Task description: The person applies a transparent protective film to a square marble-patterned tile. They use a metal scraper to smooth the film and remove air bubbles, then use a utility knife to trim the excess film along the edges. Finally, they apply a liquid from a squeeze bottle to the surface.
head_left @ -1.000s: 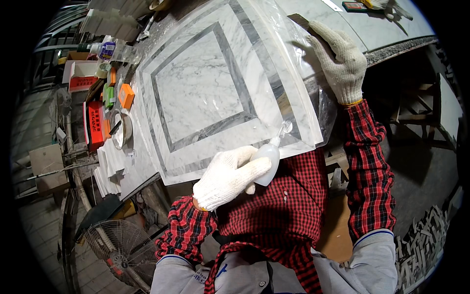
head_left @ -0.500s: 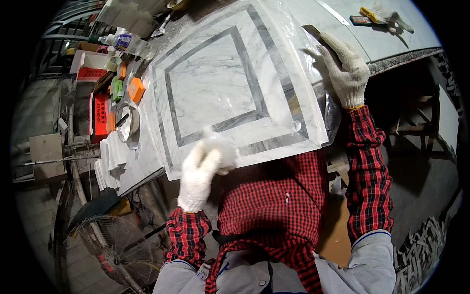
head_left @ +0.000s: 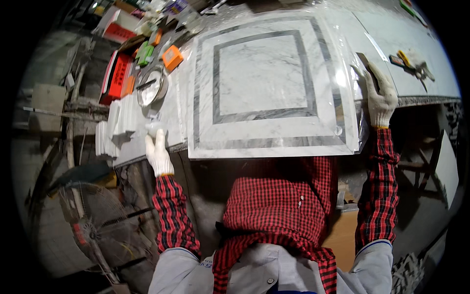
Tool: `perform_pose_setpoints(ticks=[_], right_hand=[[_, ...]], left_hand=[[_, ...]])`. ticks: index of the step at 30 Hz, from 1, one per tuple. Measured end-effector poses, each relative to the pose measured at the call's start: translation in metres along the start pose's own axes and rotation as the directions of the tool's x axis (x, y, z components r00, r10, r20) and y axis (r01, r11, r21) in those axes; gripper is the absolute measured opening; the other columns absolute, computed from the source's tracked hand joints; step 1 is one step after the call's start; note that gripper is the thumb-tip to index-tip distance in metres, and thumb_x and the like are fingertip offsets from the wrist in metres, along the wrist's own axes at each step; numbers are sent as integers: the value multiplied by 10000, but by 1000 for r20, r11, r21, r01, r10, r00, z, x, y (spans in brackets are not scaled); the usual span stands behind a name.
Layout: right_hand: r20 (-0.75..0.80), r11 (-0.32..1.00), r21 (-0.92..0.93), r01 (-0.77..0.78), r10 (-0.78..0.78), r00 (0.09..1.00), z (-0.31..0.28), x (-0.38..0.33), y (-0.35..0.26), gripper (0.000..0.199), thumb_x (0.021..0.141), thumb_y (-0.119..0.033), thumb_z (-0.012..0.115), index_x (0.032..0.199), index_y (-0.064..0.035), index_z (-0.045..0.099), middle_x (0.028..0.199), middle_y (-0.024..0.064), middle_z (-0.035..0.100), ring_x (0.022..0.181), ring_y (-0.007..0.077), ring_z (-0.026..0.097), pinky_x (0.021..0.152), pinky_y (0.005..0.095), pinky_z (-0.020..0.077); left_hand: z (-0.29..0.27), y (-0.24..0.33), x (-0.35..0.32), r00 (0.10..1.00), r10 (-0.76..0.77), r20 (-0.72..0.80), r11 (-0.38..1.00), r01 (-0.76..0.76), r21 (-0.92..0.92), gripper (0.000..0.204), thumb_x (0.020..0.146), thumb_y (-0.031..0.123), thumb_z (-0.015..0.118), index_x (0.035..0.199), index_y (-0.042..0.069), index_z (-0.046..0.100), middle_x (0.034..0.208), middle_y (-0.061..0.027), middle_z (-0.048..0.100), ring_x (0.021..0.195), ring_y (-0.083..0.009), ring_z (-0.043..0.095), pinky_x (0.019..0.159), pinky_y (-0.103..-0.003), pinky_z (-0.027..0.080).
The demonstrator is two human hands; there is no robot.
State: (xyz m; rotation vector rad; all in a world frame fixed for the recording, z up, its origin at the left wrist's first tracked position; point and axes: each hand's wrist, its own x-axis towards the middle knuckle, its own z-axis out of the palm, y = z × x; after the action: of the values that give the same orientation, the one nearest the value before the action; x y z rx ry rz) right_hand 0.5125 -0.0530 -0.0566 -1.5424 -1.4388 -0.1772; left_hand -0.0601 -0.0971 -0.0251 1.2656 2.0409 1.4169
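Note:
A square marble panel, white with two grey border bands, lies on the worktable before me. My left hand, in a white knit glove, is at the table's front edge, left of the panel. Its fingers are closed about a small translucent white plastic container, partly hidden and blurred. Beyond it sits a bowl of white paste with a dark stick across it. My right hand, gloved too, is beside the panel's right edge, closed on a flat dark scraper-like blade; its grip is partly hidden.
Orange and green blocks, a red box and stacked white strips are at the left. Clear plastic film runs along the panel's right side. A yellow-cuffed glove lies far right. A fan stands below left.
My left hand has moved left with the translucent container, from over the panel's near edge to beside the paste bowl. My right hand stays by the panel's right side. The view has shifted.

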Motion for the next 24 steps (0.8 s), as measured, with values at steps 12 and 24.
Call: perform_pose_setpoints(ticks=[12, 24], right_hand=[[62, 1000, -5, -15, 16, 998, 14, -5, -4, 304, 974, -178, 697, 1260, -78, 720, 1213, 105, 735, 1106, 221, 703, 967, 322, 534], [-30, 995, -14, 97, -97, 995, 16, -3, -1, 277, 937, -154, 729, 1199, -66, 742, 1108, 132, 759, 985, 253, 740, 868, 334, 563]], left_hand=[[-10, -34, 26, 993, 8, -114, 931, 34, 364, 417, 915, 387, 691, 1099, 19, 621, 1051, -144, 712, 968, -295, 666, 881, -422, 495], [-12, -33, -65, 963, 124, -238, 935, -33, 352, 660, 947, 237, 707, 1487, -15, 424, 1466, -204, 541, 1364, -319, 510, 1147, -400, 375]])
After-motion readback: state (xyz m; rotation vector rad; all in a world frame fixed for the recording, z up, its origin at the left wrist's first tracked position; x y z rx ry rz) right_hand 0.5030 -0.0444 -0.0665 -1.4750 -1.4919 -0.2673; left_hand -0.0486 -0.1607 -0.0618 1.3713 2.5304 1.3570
